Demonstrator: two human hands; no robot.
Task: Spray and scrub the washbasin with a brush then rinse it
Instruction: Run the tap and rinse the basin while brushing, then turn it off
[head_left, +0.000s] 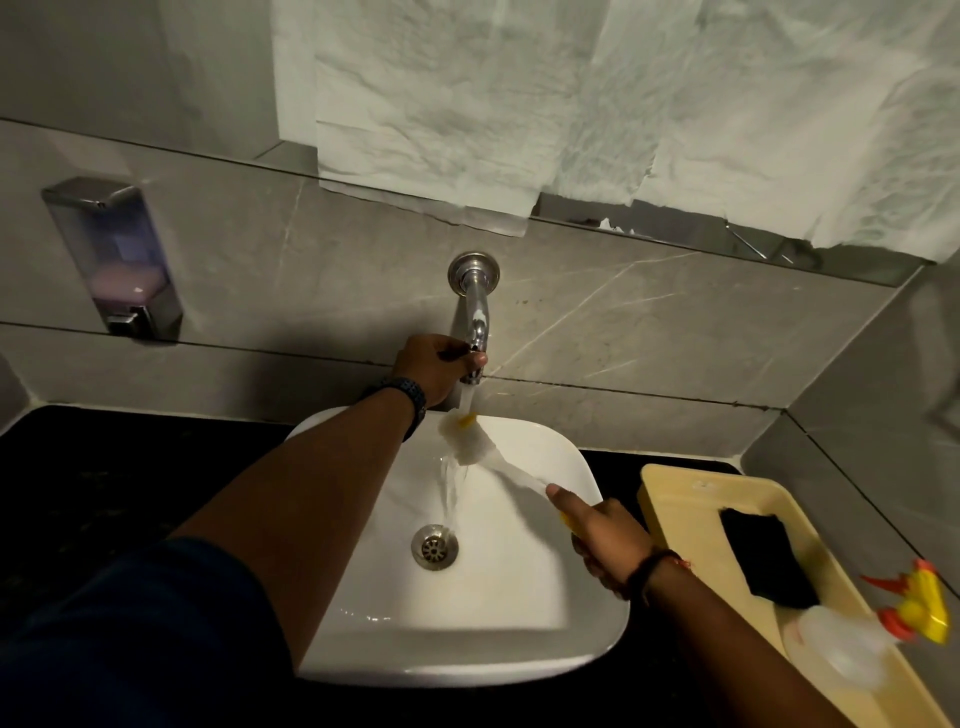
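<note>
Water (450, 480) runs from the wall tap (474, 312) into the white washbasin (524, 587), the stream landing just above the drain (434, 546). My left hand (434, 371) is up at the tap end, fingers wrapped around the spout near its outlet; a dark watch (410, 397) sits on that wrist. My right hand (605, 540) is closed around the brush (480, 447) handle, index finger laid straight along the shaft. The brush head, white bristles with a yellow tip, sits right under the stream at the back of the basin, with water breaking over it. A dark band (649, 569) is on my right wrist.

The basin sits on a black counter (104, 467). To its right, a cream tray (691, 499) holds a black scrub pad (769, 561) and the spray bottle (852, 644) lying on its side, with its yellow and red trigger head towards the right edge of the frame. Bottle and tray are well apart from both hands.

On the wall to the left is a soap dispenser (117, 260) with pinkish liquid low in the tank. Above the tap, crumpled white paper sheets (571, 104) hang over the mirror strip, lower edges torn

Basin interior looks wet; I can't tell whether any foam is left
</note>
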